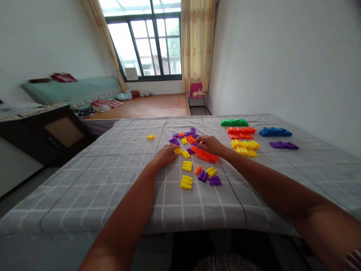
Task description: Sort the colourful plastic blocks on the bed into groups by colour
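Yellow pieces (178, 151) lie at the fingers of the left hand (167, 153), mid-worktop (126, 169); the right hand (209, 143) curls its fingers narrowly near purple pieces (190, 151), beside the orange row (204, 154). Whether either grips, I can't tell from here — a light, level pinch would best spare the neighbouring pieces a knock.

Bare checked cloth (113, 165) left of the pieces (186, 182); rows (244, 131) of joined pieces blocking far right.
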A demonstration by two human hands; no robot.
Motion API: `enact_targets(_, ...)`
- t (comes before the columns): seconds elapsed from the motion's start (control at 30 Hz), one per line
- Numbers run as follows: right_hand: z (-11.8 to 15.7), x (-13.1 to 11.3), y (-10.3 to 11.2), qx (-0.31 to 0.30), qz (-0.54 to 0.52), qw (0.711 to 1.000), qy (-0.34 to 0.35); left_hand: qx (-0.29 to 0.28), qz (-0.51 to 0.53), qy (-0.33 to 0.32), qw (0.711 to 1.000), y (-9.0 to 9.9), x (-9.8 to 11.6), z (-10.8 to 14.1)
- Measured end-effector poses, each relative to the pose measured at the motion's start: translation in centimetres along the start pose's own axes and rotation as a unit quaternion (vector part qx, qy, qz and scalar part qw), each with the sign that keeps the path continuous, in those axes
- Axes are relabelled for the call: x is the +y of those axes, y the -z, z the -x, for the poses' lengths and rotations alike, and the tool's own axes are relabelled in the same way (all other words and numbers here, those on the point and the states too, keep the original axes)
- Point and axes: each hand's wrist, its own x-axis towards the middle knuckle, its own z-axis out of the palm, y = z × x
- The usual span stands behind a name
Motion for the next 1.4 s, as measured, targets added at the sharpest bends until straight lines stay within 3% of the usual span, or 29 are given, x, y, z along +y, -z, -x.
enact_targets(0.13, -3.1, -1.9, -2.8, -0.053, -0.022, 0.998, 0.030, 0.027, 0.087, 0.031, 0.995, 0.0, 0.0, 0.0)
enact_targets(0.27, -4.2, -3.4, -3.7, -0.111, 0.002, 0.991, 0.074, 0.057, 0.212, -0.002, 0.976, -0.2, -0.2, -0.3)
enact_targets(0.33, -4.0, -3.7, -3.4, -0.104, -0.001, 0.992, 0.068, 0.057, 0.253, -0.016, 0.966, -0.2, -0.1, -0.5)
enact_targets(0.47, -2.0, -3.5, -1.3, -0.025, 0.012, 0.997, 0.071, 0.066, 0.251, -0.021, 0.966, -0.1, 0.0, -0.4)
enact_targets(0.53, 0.2, -2.3, 0.5, -0.001, 0.024, 0.999, 0.043, 0.072, 0.207, -0.009, 0.976, 0.0, -0.1, -0.3)
enact_targets(0.63, 5.0, 1.2, 4.2, 0.006, 0.030, 0.997, -0.064, 0.065, 0.147, 0.006, 0.987, -0.1, -0.2, -0.3)
enact_targets(0.8, 13.4, 9.2, 9.8, 0.042, 0.094, 0.954, -0.281, 0.058, 0.122, 0.011, 0.991, -0.1, 0.0, -0.5)
enact_targets(0.87, 15.4, 11.2, 10.7, 0.042, 0.117, 0.939, -0.320, 0.056, 0.116, 0.010, 0.992, -0.1, 0.2, -0.7)
enact_targets(0.97, 16.4, 12.3, 10.4, 0.036, 0.139, 0.931, -0.336, 0.058, 0.109, 0.009, 0.992, 0.0, 0.2, -0.7)
enact_targets(1.1, 16.1, 11.6, 9.8, 0.038, 0.126, 0.936, -0.326, 0.067, 0.100, 0.008, 0.993, 0.1, 0.3, -0.4)
enact_targets(1.2, 15.4, 10.3, 10.1, 0.077, 0.147, 0.941, -0.295, 0.057, 0.087, 0.007, 0.995, 0.3, 0.7, -0.3)
enact_targets(1.3, 13.6, 7.5, 9.7, 0.116, 0.147, 0.959, -0.214, 0.013, 0.087, -0.015, 0.996, 0.6, 1.5, -0.4)
enact_targets(1.4, 10.5, 3.2, 7.3, 0.053, 0.044, 0.993, -0.100, -0.021, 0.107, -0.044, 0.993, 0.6, 2.2, -0.4)
